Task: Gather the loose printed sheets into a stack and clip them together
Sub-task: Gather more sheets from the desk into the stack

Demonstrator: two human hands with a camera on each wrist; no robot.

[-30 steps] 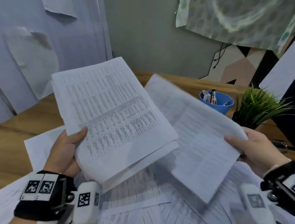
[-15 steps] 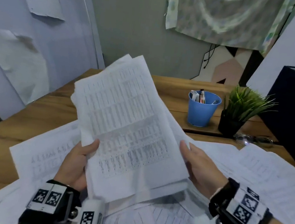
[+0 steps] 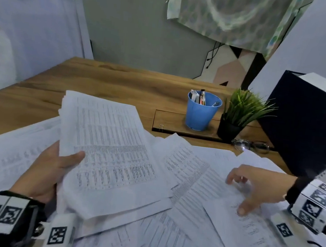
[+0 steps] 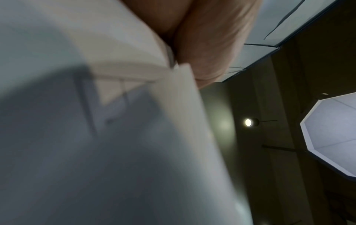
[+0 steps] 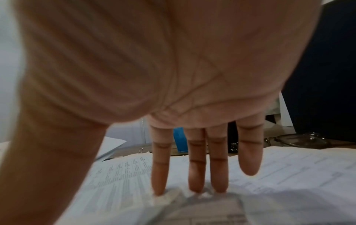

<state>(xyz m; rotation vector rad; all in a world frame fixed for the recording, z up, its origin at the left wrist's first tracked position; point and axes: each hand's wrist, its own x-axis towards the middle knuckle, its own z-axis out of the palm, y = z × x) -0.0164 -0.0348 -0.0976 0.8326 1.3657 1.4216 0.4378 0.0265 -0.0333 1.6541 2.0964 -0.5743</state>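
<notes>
My left hand (image 3: 51,169) grips a stack of printed sheets (image 3: 112,154) by its left edge, thumb on top, holding it low over the desk. In the left wrist view the stack (image 4: 115,137) fills the frame, blurred, with a finger behind it. My right hand (image 3: 252,186) is spread with straight fingers, fingertips (image 5: 196,187) pressing down on a loose sheet (image 3: 221,191) at the right. More loose sheets (image 3: 155,240) lie scattered over the near desk. A small binder clip (image 3: 161,126) lies on the desk behind the papers.
A blue pen cup (image 3: 200,113) and a potted plant (image 3: 240,116) stand at the back on a wooden desk (image 3: 101,84). Glasses (image 3: 251,146) lie beside a dark box (image 3: 304,127) at the right. Walls close off the left and back.
The left hand has lowered and flattened the stack toward the desk. The right hand has left the stack's right edge and moved right, down onto a loose sheet.
</notes>
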